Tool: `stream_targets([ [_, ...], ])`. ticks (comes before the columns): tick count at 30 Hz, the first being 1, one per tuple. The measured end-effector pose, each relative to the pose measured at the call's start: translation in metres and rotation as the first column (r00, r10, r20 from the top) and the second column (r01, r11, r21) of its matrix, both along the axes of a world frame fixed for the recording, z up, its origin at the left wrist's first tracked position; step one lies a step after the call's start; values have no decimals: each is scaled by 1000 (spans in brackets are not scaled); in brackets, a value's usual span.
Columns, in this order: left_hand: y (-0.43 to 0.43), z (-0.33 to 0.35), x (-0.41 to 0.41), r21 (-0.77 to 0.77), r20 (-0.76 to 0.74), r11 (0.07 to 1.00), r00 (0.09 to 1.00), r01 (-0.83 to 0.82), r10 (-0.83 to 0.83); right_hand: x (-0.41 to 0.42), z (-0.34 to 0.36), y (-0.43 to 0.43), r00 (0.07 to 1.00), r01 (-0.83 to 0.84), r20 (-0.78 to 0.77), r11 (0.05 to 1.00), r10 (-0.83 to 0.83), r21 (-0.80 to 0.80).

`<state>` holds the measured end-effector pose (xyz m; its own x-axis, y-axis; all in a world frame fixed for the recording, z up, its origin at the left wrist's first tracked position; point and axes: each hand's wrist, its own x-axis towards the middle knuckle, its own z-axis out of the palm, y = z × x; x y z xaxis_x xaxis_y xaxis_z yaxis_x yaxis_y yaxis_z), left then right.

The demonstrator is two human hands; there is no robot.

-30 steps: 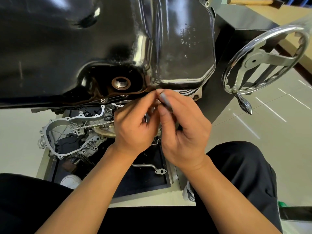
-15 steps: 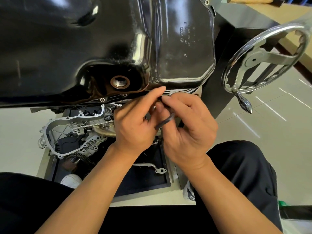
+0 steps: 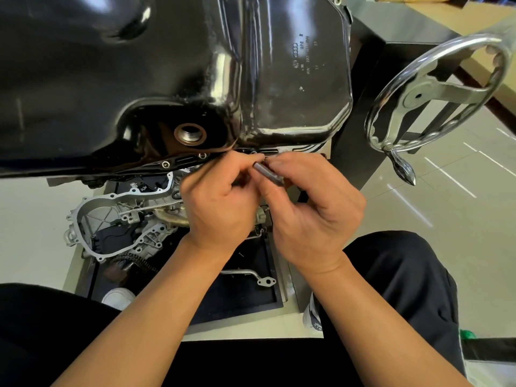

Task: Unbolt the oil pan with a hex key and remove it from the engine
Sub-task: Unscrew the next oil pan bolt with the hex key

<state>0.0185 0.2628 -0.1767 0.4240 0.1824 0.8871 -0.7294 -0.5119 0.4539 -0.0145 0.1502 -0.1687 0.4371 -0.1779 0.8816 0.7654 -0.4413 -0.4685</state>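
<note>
A glossy black oil pan [image 3: 173,65] fills the upper half of the head view, with an open drain hole [image 3: 190,133] near its lower flange. Two small bolts [image 3: 184,160] sit in the flange left of my hands. My right hand [image 3: 310,208] pinches a dark hex key [image 3: 267,172] between thumb and fingers, its tip up at the flange edge. My left hand [image 3: 220,202] has its fingers curled together at the same spot, touching the key's upper end. The bolt under the fingertips is hidden.
A chrome handwheel [image 3: 435,96] with a handle stands to the right of the pan. Below the pan, a black tray [image 3: 240,297] holds an aluminium engine cover [image 3: 117,219], a chain and a thin metal tube [image 3: 248,275]. My dark-trousered knees frame the bottom.
The hex key swung from pointing up-left to hanging down between my fingers, and has now swung back up, its visible end toward the flange. Both hands stayed at the same place.
</note>
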Motion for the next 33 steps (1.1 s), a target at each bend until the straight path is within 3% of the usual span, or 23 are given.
stream_targets([
  [9,3,-22,6,83,-215,997,976,-11,28,-3,-5,1,994,-52,-102,995,44,-81],
  [15,5,-24,11,58,-287,998,958,7,9,-2,-2,4,991,-72,-118,996,66,-52],
  [20,2,-21,16,-3,-232,1000,973,11,-11,1,0,11,987,-110,-106,987,122,114],
  [33,-2,-20,17,-8,-167,1000,986,-18,17,6,1,-1,995,-66,-83,996,61,-52],
])
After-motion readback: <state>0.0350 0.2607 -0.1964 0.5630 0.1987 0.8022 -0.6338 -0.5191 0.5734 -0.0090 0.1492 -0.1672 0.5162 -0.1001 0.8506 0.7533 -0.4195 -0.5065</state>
